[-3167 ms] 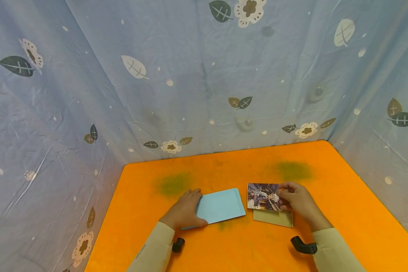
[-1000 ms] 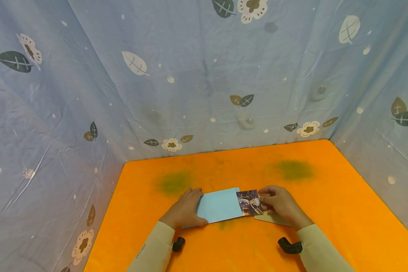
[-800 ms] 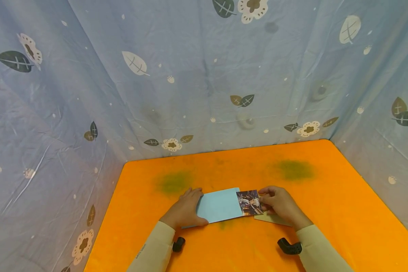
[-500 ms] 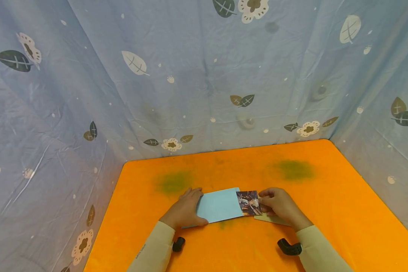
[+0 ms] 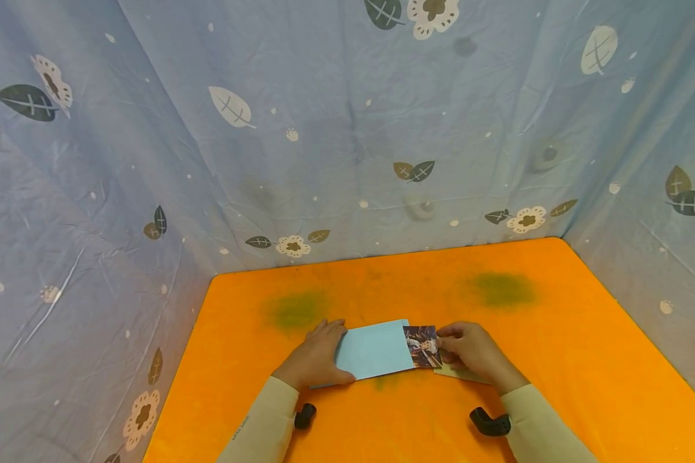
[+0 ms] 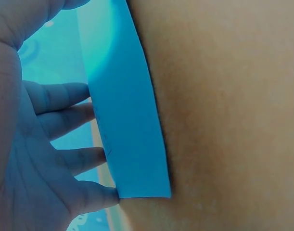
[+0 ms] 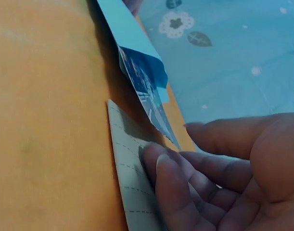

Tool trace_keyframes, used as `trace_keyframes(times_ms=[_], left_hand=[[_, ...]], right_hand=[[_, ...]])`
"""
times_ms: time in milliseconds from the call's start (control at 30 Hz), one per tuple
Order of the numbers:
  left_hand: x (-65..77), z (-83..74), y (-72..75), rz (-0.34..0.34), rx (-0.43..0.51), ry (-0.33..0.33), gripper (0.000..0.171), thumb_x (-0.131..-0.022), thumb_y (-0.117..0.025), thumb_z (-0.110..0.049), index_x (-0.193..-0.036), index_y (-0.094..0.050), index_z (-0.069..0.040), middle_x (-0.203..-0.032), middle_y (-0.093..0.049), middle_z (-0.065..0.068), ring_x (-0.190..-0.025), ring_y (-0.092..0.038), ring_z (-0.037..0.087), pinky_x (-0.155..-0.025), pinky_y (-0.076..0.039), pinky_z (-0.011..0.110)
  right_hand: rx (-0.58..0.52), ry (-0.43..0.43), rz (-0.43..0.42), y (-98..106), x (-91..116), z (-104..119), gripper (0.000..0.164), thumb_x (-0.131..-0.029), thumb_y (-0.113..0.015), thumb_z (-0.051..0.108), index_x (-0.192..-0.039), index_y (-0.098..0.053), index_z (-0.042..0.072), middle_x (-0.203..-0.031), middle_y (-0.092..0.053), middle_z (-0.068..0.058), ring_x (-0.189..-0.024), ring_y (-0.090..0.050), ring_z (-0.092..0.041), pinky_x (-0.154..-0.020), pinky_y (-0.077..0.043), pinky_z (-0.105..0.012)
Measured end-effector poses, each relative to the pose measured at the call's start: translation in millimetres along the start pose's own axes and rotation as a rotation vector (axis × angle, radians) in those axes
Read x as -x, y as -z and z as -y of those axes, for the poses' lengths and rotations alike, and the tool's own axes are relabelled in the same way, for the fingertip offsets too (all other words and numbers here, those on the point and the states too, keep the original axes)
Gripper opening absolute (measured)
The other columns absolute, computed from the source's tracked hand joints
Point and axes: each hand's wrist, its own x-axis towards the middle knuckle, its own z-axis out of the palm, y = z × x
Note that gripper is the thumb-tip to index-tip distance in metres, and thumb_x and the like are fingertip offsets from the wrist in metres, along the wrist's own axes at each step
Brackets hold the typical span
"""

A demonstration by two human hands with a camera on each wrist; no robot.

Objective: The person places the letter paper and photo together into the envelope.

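Note:
A light-blue envelope [image 5: 373, 350] lies on the table under my left hand [image 5: 313, 360]. That hand spans its left end and grips it, thumb at the near edge. In the left wrist view several fingertips meet the edge of the envelope [image 6: 130, 120]. A printed picture card [image 5: 420, 347] sticks out of the envelope's right-hand mouth, its left part hidden inside. At the card's outer end is my right hand [image 5: 469, 350]. The right wrist view shows a finger touching the far corner of the card [image 7: 147, 91], the index fingertip slightly apart from it.
Below my right hand lies a tan paper piece [image 5: 462, 373], partly covered; dashed lines show on this tan paper [image 7: 127, 168] in the right wrist view. The orange table [image 5: 370, 289] is bounded by patterned blue curtains [image 5: 324, 128]. Black curved wrist mounts [image 5: 489, 422] stand out from the sleeves.
The picture card has moved left from above the tan paper into the envelope's mouth, and lately slid slightly deeper. My right hand followed it left; the left hand stayed on the envelope.

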Motion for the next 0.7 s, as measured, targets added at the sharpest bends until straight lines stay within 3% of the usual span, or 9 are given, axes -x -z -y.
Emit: trace_keyframes(times_ms=[233,500,700], left_hand=[[-0.6,0.6,-0.3,0.002,0.0,-0.001,0.1,-0.083,-0.091,-0.051,-0.16,-0.05,-0.005,-0.173,-0.035,0.011,-0.16,-0.023,0.047,-0.125,-0.024,0.066],[0.9,0.0,-0.4,-0.003,0.015,-0.009,0.099,-0.083,-0.091,-0.051,-0.16,-0.05,-0.004,-0.173,-0.034,0.012,-0.16,-0.023,0.048,-0.123,-0.023,0.07],[0.8,0.8,-0.5,-0.001,0.006,-0.003,0.1,-0.083,-0.09,-0.053,-0.161,-0.049,-0.006,-0.174,-0.033,0.01,-0.16,-0.022,0.046,-0.124,-0.023,0.069]], right_hand=[[0.012,0.038,0.04,-5,-1,1,0.038,-0.11,-0.065,0.011,-0.141,-0.064,-0.012,-0.103,-0.07,-0.012,-0.083,-0.068,-0.028,-0.071,-0.063,-0.042],[-0.046,0.05,0.063,-11,-2,2,0.028,-0.109,-0.061,-0.003,-0.135,-0.063,-0.013,-0.095,-0.067,-0.015,-0.078,-0.066,-0.03,-0.067,-0.063,-0.038],[-0.053,0.047,0.07,-14,-2,2,0.028,-0.108,-0.061,-0.003,-0.134,-0.062,-0.013,-0.095,-0.067,-0.015,-0.078,-0.067,-0.03,-0.067,-0.063,-0.038]])
